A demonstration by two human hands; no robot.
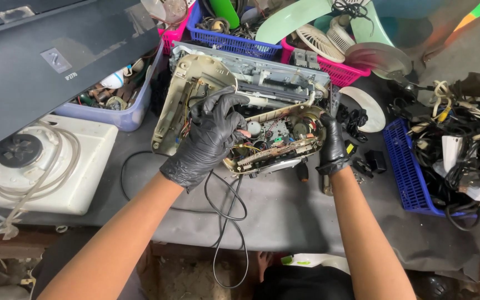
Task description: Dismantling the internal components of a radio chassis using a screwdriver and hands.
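While my left hand [209, 136], in its black glove, rests over the open guts of the old beige radio [276, 141], its fingers are curled down into the wiring near the left end of the case, and I cannot tell whether they pinch anything there. My right hand [333, 145], gloved the same, is clenched around the right end of the radio, steadying it at a tilt on the grey table [284, 214]. Inside the case I can see small motors, gears and a strip of green circuit board. Just left of my left hand, the beige back cover [187, 94] stands swung open, touching the radio along one edge. Behind the radio lies a grey metal machine frame [276, 78], close against it. A black cord [226, 214] runs from under the radio, loops across the table and hangs over the near edge. Off to my left sits a white box with a black round part and clear tubing [40, 164], and above it a dark printer lid [51, 55] over a bin of odds and ends. Blue and pink baskets [234, 41] of fan parts line the back, and a blue basket of tangled cables [412, 172] sits to my right, apart from the radio.
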